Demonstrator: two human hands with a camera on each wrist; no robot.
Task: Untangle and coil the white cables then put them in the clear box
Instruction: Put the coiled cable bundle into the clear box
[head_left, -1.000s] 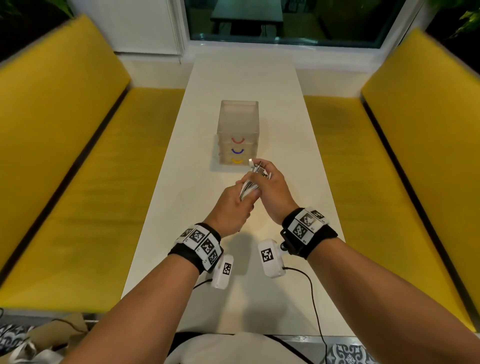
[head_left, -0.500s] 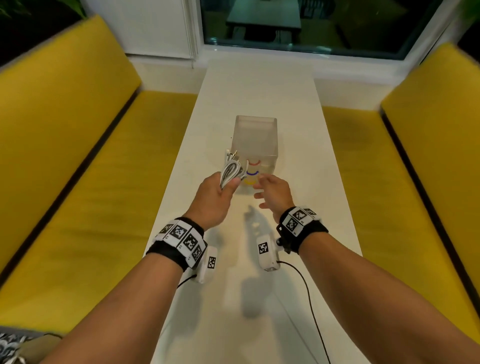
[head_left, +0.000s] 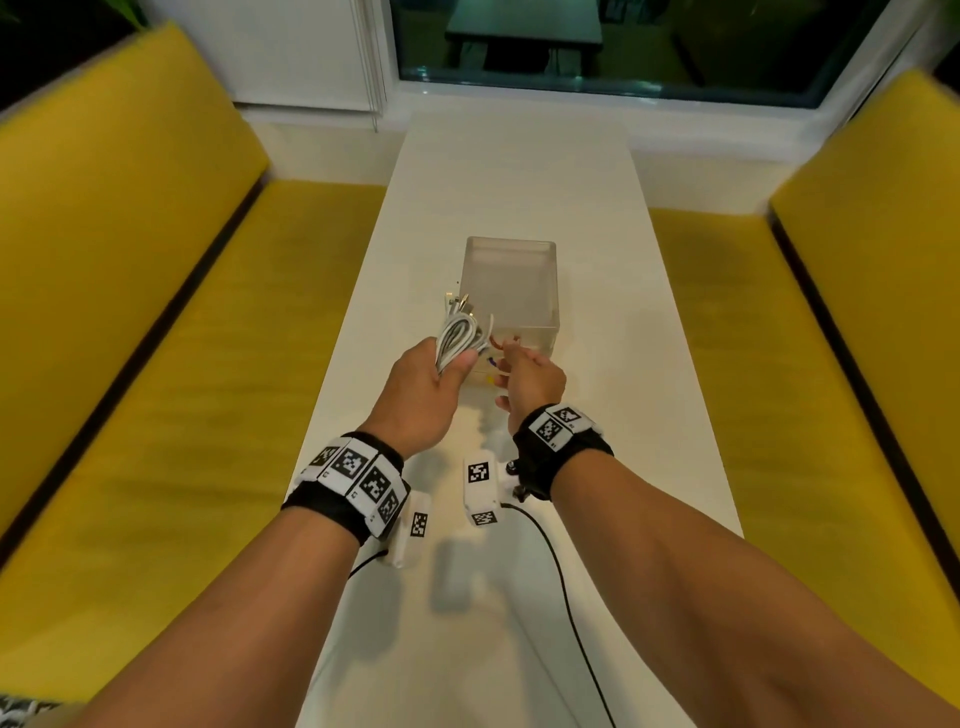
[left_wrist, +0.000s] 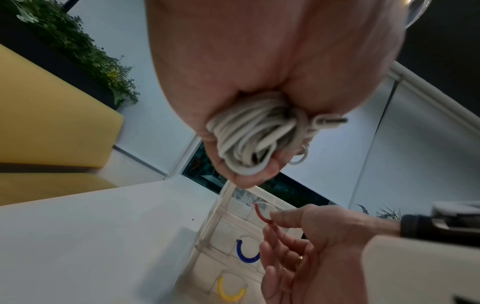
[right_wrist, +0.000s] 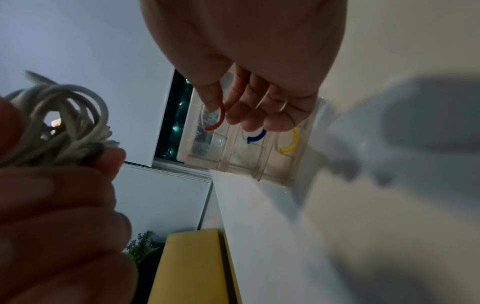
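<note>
Yellow benches (head_left: 156, 322) flank the long white table (head_left: 597, 519) you are working at, with the clear box (head_left: 511, 291) standing near its middle. A second ago both your hands were closed together on the cable bundle in front of the box; now they have split, so I take the coiling as finished and the stowing as begun.

On the left, your left hand (head_left: 421, 395) alone carries the white cables (head_left: 457, 338). Its fingers and thumb are wrapped tight around the coil, which is bunched into loops with the plugs sticking up past the fist, just beside the box's near left corner and above the table.

To the right, your right hand (head_left: 530, 384) has let go of the bundle and moved to the box's front face. Its fingers are extended and relaxed, and the thumb and forefinger (left_wrist: 285, 216) are at the red handle (right_wrist: 219, 120) of the top drawer. Whether they already pinch it or only touch it I cannot tell. The blue handle (left_wrist: 245, 255) and yellow handle (left_wrist: 230, 294) below are untouched, and all the drawers look closed, so the cables are not yet inside.
</note>
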